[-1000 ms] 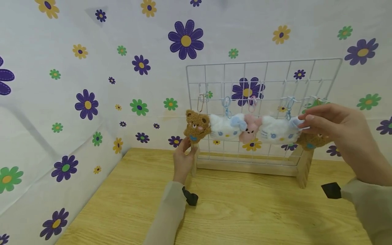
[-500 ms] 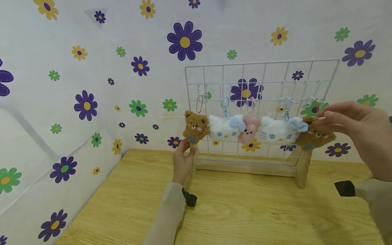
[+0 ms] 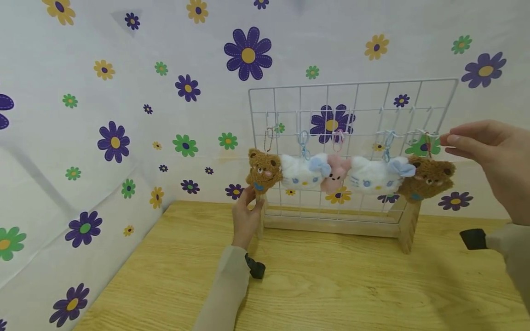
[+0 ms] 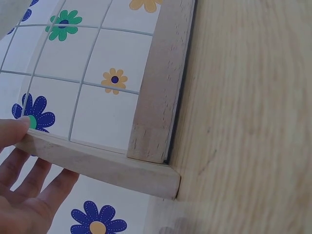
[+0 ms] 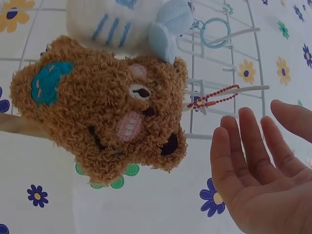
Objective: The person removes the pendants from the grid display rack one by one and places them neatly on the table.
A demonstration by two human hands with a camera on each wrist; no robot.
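Note:
My left hand (image 3: 245, 220) grips the left wooden post (image 4: 92, 161) of a white wire grid rack (image 3: 352, 84), thumb on one side and fingers on the other. My right hand (image 5: 263, 170) is empty, its fingers loosely extended, just right of a brown plush bear keychain (image 3: 430, 180). That bear hangs by a red bead chain (image 5: 214, 97) from a hook. Along the same row hang a white plush cat (image 3: 374, 177) with a blue bow, a pink plush (image 3: 335, 174), another white cat (image 3: 302, 174) and a brown bear (image 3: 262, 171) above my left hand.
The rack stands on a light wood table (image 3: 314, 285), resting on wooden feet (image 3: 410, 230) with a lower wooden bar (image 3: 331, 226). Behind it is a white wall covering (image 3: 281, 37) with purple, green and yellow flowers. Several hooks stick out toward me.
My right hand has moved right and slightly up, away from the right bear, which is now uncovered and hanging by its chain. My left hand stays on the post.

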